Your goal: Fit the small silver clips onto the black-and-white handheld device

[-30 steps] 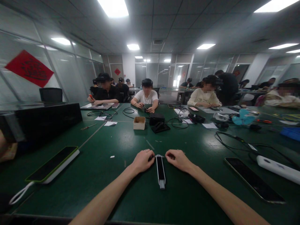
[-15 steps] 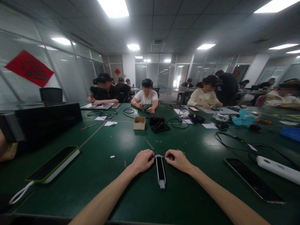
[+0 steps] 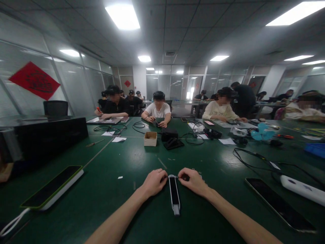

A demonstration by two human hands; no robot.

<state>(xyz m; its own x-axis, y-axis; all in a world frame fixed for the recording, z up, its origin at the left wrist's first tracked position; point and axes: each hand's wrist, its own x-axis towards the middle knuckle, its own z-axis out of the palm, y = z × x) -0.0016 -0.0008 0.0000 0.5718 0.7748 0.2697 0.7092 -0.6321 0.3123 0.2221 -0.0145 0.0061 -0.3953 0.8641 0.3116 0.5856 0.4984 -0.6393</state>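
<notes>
Left hand [image 3: 155, 182] and right hand [image 3: 192, 180] are curled inward, lower center, grip honestly can't be told; a slim black-faced, white-edged gadget [image 3: 174, 194] is flanked by them.

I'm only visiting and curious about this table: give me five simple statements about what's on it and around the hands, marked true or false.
1. The left hand and right hand are at opposite sides of a slim gadget. True.
2. The fan blades are red. False: the fan has light blue blades.
3. A dark phone lies to the right of the right hand. True.
4. The small box is closed. False: the small box stands open.
5. The table is green. True.
</notes>
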